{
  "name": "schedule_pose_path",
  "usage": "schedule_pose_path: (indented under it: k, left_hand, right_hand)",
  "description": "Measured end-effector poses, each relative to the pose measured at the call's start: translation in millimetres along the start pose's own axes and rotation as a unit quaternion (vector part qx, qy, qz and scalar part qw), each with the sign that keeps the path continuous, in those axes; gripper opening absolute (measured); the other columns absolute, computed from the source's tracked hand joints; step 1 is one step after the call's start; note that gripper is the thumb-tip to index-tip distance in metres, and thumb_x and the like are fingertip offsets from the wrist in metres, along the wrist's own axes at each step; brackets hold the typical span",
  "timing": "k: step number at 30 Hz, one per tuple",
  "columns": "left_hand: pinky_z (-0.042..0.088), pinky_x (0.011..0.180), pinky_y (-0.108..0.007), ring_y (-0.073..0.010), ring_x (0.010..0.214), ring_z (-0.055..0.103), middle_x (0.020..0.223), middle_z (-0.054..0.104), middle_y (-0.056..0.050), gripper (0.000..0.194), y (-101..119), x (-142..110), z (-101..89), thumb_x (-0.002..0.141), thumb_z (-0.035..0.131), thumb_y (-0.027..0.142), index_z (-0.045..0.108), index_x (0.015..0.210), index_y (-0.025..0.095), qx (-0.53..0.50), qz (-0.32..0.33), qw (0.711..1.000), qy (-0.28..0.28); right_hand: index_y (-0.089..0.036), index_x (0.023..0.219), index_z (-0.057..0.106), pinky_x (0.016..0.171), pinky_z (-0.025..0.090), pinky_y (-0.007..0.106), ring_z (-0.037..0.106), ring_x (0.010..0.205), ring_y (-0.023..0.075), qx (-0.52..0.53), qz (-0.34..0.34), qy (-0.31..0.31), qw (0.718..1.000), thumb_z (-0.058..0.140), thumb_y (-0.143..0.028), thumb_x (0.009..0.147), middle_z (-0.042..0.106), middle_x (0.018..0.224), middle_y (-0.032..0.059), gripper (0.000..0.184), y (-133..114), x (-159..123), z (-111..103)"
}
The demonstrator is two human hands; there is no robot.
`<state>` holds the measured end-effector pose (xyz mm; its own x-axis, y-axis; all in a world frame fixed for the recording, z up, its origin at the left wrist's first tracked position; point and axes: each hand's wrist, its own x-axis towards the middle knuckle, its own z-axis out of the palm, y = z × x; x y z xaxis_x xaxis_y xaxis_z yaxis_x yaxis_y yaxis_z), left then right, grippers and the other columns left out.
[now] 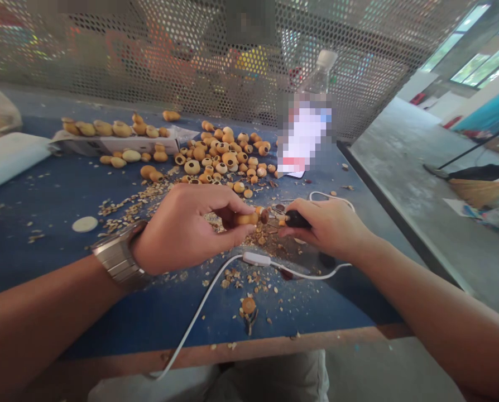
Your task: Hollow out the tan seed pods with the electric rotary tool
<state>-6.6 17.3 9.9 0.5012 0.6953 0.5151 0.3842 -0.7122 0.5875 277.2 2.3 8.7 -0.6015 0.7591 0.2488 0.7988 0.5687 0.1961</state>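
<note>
Held the small gourd point(246, 218) in the left hand point(191, 220), beyond the white cord switch point(257, 259), lengthwise toward the black-handled tool point(296, 219) gripped in the right hand point(337, 226).

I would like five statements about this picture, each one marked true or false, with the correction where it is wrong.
1. The left hand holds a small gourd, and the right hand holds a black-handled tool. True.
2. Only the right wrist wears something. False: a metal band circles the left wrist; the right one is bare.
3. A white cord with an inline switch lies on the blue tabletop. True.
4. Every gourd beyond the hands is whole. False: several in the pile have dark openings.
5. A clear bottle is to the right of the pile. True.
</note>
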Motion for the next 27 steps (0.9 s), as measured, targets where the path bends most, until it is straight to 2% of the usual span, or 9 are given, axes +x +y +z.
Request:
schedule_pose_path:
  k: [9,18,23,27]
  left_hand:
    - [0.058,0.070,-0.031,-0.0172,0.075,0.074,0.084,0.080,0.002,0.010,-0.7,-0.2,-0.4,0.088,0.074,0.037,0.079,0.092,0.030,0.002,-0.007,1.000,-0.003]
    - [0.059,0.070,-0.032,-0.0183,0.077,0.075,0.088,0.081,0.003,0.009,-3.1,-0.8,-0.5,0.087,0.076,0.036,0.076,0.094,0.030,0.005,-0.007,1.000,0.007]
    - [0.062,0.075,-0.029,-0.0168,0.082,0.075,0.098,0.080,0.001,0.016,-6.4,-0.7,1.2,0.088,0.077,0.033,0.075,0.104,0.029,-0.036,-0.015,0.999,0.009]
    - [0.066,0.081,-0.028,-0.0166,0.090,0.076,0.107,0.078,-0.001,0.014,-6.1,0.9,3.9,0.090,0.076,0.028,0.076,0.104,0.027,-0.088,-0.016,0.996,0.010]
  right_hand:
    - [-0.022,0.099,0.065,0.059,0.025,0.027,0.071,0.065,0.0226,0.004,0.019,-0.026,0.999,0.050,-0.071,0.099,0.079,0.079,0.0047,0.052,-0.4,0.6,-1.2]
    - [-0.022,0.101,0.066,0.059,0.024,0.027,0.071,0.066,0.0231,0.012,0.019,-0.023,0.999,0.050,-0.071,0.099,0.079,0.079,0.0053,0.051,0.0,0.3,0.5]
    - [-0.021,0.102,0.065,0.059,0.027,0.028,0.069,0.065,0.0223,0.053,0.080,0.015,0.995,0.035,-0.081,0.098,0.076,0.078,0.0051,0.067,3.7,-0.4,3.5]
    - [-0.022,0.100,0.065,0.061,0.031,0.028,0.067,0.063,0.0192,0.103,0.097,0.050,0.989,0.037,-0.078,0.099,0.073,0.076,0.0031,0.062,7.1,-1.0,5.1]
